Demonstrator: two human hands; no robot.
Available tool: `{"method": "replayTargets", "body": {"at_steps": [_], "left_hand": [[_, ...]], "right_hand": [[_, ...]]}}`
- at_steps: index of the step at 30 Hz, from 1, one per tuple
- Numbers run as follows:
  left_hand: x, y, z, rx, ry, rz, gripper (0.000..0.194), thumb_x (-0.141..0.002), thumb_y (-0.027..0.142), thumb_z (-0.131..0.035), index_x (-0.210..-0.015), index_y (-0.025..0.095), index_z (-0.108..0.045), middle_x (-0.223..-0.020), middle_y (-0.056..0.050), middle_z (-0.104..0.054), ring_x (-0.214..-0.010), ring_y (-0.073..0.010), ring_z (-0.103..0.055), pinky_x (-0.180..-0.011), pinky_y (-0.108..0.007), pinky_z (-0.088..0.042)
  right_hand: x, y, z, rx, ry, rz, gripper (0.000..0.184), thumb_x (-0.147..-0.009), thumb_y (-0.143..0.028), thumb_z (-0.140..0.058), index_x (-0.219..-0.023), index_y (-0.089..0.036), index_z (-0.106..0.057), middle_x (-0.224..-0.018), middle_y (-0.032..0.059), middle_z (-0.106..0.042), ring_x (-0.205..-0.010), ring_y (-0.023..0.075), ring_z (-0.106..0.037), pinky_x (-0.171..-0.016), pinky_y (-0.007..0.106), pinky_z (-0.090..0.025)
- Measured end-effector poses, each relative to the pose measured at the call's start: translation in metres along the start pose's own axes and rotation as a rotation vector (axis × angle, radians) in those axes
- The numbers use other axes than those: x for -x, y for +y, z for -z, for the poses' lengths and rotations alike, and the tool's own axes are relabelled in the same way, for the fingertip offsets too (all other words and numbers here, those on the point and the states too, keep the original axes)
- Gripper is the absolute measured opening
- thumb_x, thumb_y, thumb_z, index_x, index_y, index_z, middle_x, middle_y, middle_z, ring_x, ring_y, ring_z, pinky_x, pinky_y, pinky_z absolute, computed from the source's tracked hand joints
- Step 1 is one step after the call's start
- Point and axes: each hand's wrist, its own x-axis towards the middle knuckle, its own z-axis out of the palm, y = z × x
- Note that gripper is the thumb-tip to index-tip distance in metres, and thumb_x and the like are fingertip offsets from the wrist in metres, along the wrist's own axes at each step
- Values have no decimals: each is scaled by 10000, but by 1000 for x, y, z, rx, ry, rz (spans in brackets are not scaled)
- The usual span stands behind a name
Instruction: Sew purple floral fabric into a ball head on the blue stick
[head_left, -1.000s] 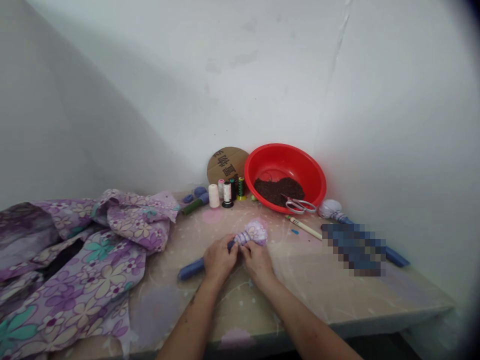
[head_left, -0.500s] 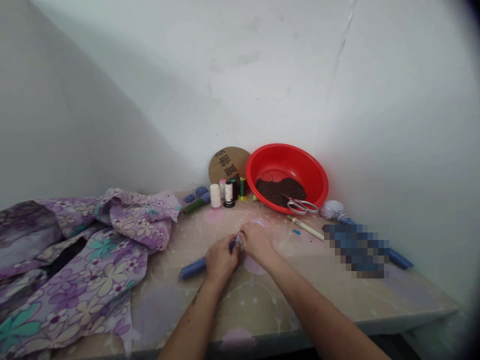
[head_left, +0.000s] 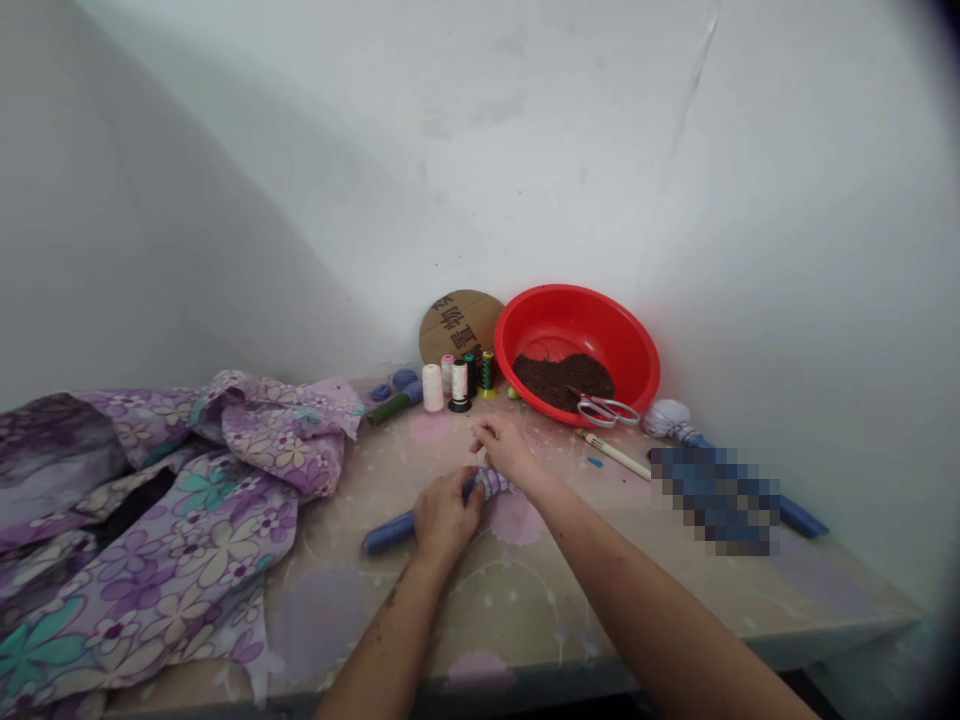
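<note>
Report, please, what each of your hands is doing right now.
Left hand gripping blue rod near its floral-cloth end. Right hand just above that end, hold unclear. Floral fabric heap left, apart.

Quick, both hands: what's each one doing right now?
Left hand: closed, holding the blue rod.
Right hand: open, holding nothing visible, over the floral cloth bundle.

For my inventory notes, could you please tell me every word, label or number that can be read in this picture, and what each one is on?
Round cardboard disc: dark Chinese characters, tilted and too blurred to quote reliably.
Thread spools: no legible text; any labels are too small to read.
</note>
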Motion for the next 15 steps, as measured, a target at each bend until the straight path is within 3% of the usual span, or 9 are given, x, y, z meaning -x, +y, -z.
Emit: {"method": "replayTargets", "body": {"at_steps": [3, 6, 11, 15], "left_hand": [[0, 0, -1, -24, 5, 9, 335, -799, 403, -383, -1088, 303, -521, -1007, -15, -616, -937, -189, -537, -744, -277, -363], [0, 0, -2, -48, 5, 8, 370, -796, 410, -380, -1124, 281, -496, -1025, -30, -609, -930, -200, -541, -729, -281, -370], [-2, -2, -5, -106, 4, 34, 433, -791, 439, -347, -1118, 201, -501, -911, -88, -633, -848, -234, -572, -676, -301, -386], [-4, -1, -6, -117, -34, 74, 394, -777, 421, -352, -994, 170, -564, -860, -112, -639, -796, -251, -586, -629, -297, -389]], "right_hand": [[-1, -5, -1, -260, -134, -65, 145, -816, -281, -326, -836, -189, -435, -583, -33, -587, -350, 69, -487, -363, 157, -331], [1, -11, -2, -284, -200, -1, 151, -814, -314, -341, -834, -197, -435, -512, -57, -539, -373, 86, -514, -376, 161, -352], [12, -27, -6, 64, -165, 233, 180, -806, -316, -402, -769, -197, -532, -509, -47, -537, -459, 77, -513, -473, 167, -354], [23, -40, -13, 342, -130, 353, 212, -802, -354, -430, -780, -219, -592, -616, -20, -593, -613, 107, -534, -562, 194, -346]]}}
